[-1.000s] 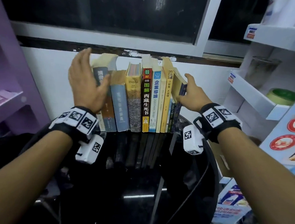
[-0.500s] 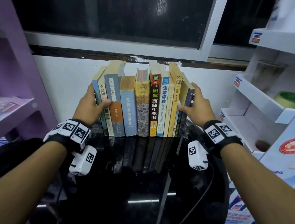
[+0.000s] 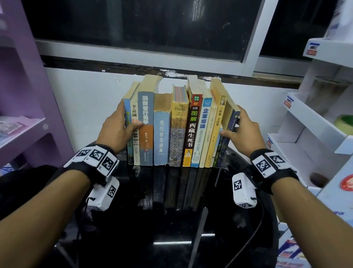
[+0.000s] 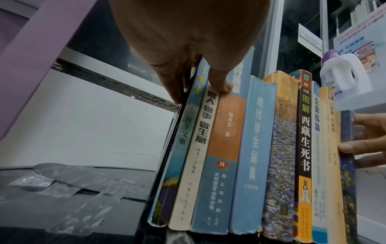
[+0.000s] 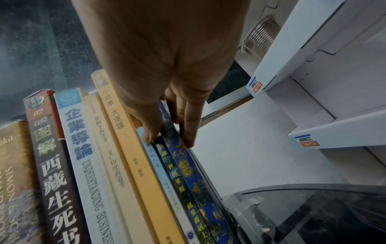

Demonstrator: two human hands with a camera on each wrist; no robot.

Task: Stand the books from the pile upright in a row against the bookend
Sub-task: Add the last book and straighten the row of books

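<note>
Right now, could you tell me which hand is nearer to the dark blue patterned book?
Right. The right hand grips the row's right end, fingers on the dark blue patterned book. The left hand grips the opposite, left end.

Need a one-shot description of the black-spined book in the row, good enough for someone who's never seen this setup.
Find the row of books standing upright on the glossy black table under the window. Near the middle, right of the mottled book marked Troyka, stands the black-spined book. It is the only black spine, with a red band marked 02 on top, green then white characters below, and a yellow foot.
</note>
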